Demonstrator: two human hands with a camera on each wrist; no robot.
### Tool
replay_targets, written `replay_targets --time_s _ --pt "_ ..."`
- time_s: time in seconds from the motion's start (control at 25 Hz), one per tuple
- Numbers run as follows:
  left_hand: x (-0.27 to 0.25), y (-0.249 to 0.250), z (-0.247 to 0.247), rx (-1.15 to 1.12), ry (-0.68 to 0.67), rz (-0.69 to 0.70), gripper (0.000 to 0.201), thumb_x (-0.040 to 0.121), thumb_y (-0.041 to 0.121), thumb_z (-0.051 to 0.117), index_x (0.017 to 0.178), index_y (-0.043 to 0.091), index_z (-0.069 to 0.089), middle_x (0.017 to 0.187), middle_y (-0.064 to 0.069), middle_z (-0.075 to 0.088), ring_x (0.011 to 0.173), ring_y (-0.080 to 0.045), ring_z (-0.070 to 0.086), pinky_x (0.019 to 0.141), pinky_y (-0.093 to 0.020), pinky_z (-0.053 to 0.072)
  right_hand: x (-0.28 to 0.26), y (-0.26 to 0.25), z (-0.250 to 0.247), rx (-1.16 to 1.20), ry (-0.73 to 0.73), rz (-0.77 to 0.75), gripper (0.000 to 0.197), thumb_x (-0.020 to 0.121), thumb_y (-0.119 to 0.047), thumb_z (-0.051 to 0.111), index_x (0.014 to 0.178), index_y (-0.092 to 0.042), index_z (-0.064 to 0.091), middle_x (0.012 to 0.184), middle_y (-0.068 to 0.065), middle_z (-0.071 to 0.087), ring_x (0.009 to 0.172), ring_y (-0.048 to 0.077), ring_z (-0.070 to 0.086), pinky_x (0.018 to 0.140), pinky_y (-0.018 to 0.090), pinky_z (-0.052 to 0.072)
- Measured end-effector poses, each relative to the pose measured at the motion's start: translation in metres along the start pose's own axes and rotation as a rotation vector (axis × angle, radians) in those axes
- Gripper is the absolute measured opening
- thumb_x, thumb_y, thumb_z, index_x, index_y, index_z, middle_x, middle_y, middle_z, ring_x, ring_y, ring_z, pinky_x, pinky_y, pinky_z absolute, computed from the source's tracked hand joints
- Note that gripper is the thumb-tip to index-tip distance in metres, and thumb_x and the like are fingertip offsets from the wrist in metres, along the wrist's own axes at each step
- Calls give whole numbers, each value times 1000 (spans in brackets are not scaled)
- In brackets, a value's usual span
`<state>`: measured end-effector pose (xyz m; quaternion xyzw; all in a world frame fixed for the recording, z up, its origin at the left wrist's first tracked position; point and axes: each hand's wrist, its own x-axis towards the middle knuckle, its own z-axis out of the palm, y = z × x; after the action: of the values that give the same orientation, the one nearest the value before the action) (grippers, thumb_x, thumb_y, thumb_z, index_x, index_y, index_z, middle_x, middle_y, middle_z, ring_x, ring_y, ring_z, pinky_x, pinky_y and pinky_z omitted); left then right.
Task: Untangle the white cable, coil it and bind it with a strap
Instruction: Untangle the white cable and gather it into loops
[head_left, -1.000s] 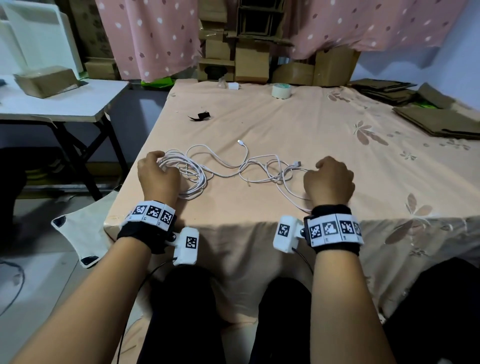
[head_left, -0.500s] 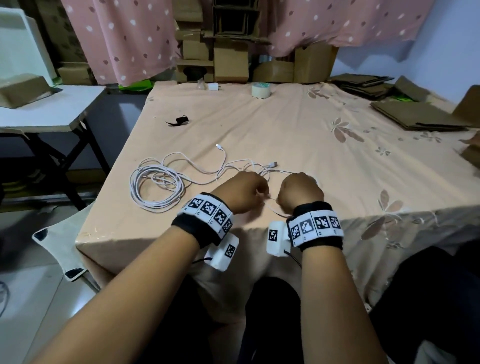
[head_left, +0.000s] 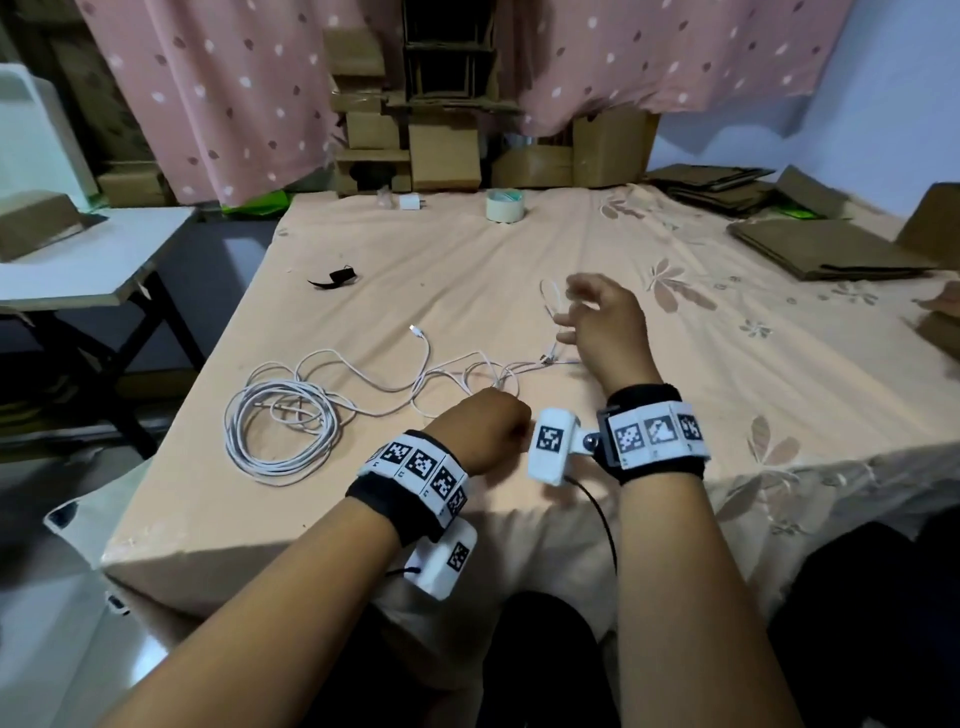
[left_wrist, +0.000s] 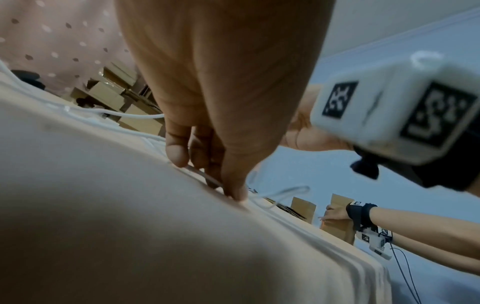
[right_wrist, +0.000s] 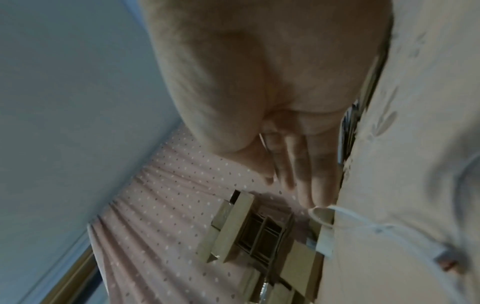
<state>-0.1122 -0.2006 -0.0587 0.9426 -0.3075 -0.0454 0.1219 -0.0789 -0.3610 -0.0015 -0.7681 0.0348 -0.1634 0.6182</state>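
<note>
table (head_left: 675, 415) under a peach floral cloth, the biggest thing here. on it the cable (head_left: 280, 431), white, partly wound in loose loops out to the left of both hands, the rest trailing in tangled strands toward them. left hand (head_left: 480, 434) down on the cloth near the front edge, fingers (left_wrist: 231, 181) curled, tips pinning a strand against the cloth in the left wrist view. right hand (head_left: 605, 330) raised farther back and to the right of the left one, fingers (right_wrist: 298, 164) loosely spread and blurred, a thin loop of cable at the fingertips; cannot tell whether it pinches it. strap (head_left: 332, 277), black, lies well beyond the left hand, apart from the cable. tape roll (head_left: 505, 206) and a small white plug (head_left: 413, 201) sit at the far edge.
</note>
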Motion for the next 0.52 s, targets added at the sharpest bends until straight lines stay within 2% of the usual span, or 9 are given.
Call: replay_targets --time_s 0.08,0.12,0.2,0.24,0.28,0.32,0.4,0.48,0.52 --pt "4 -1 2 -103 68 -86 13 94 16 54 82 12 54 86 -11 62 84 -30 57 64 -32 32 -10 16 -7 -150 141 -36 39 87 4 45 104 -17 72 100 2 71 98 25 71 79 27 51" --pt "6 -1 1 -216 151 -142 11 95 15 52 84 12 54 88 -10 63 84 -28 57 66 -32 34 -18 22 -11 -195 268 -52 36 85 3 47 99 -17 74 94 1 73 98 25 69 77 23 44" --pt "11 1 -5 -543 380 -283 13 96 11 50 84 12 56 84 -7 67 77 -24 60 67 -30 41 -32 31 -21 -284 563 -108 28 84 -3 50 97 -14 73 96 3 74 99 27 63 71 22 32" --pt "11 3 -10 -722 484 -352 16 98 10 49 83 12 56 76 -6 67 67 -21 60 63 -28 44 -35 36 -24 -311 621 -132 25 84 -8 51 96 -14 73 97 4 74 99 28 62 70 25 32" --pt "12 6 -15 -910 557 -400 20 101 10 48 82 9 56 68 -6 64 58 -19 58 58 -25 46 -36 43 -24 -310 586 -123 23 84 -12 52 92 -16 73 95 4 74 98 30 63 72 28 35" --pt "13 8 -21 -1111 600 -419 23 103 10 47 82 6 56 63 -7 62 53 -19 56 56 -24 48 -35 46 -22 -260 453 -77 21 82 -16 53 88 -20 73 92 2 75 96 30 65 74 30 42" --pt "12 10 -32 -1411 627 -377 26 105 13 48 82 4 58 64 -8 61 52 -21 58 61 -29 52 -37 48 -15 -132 53 59 23 79 -19 56 91 -27 74 91 -4 74 98 27 69 82 35 52" --pt "10 10 -40 -1453 642 -292 26 104 13 52 83 4 63 71 -9 65 57 -20 62 71 -37 53 -45 40 -2 -9 -332 142 31 85 -6 60 105 -27 71 99 -6 70 100 17 66 82 30 49" --pt "9 11 -42 -1425 656 -250 24 103 11 52 85 2 66 76 -10 68 61 -19 64 73 -38 54 -50 36 6 32 -447 145 32 88 -1 61 105 -26 70 100 -4 69 96 13 64 79 27 48"
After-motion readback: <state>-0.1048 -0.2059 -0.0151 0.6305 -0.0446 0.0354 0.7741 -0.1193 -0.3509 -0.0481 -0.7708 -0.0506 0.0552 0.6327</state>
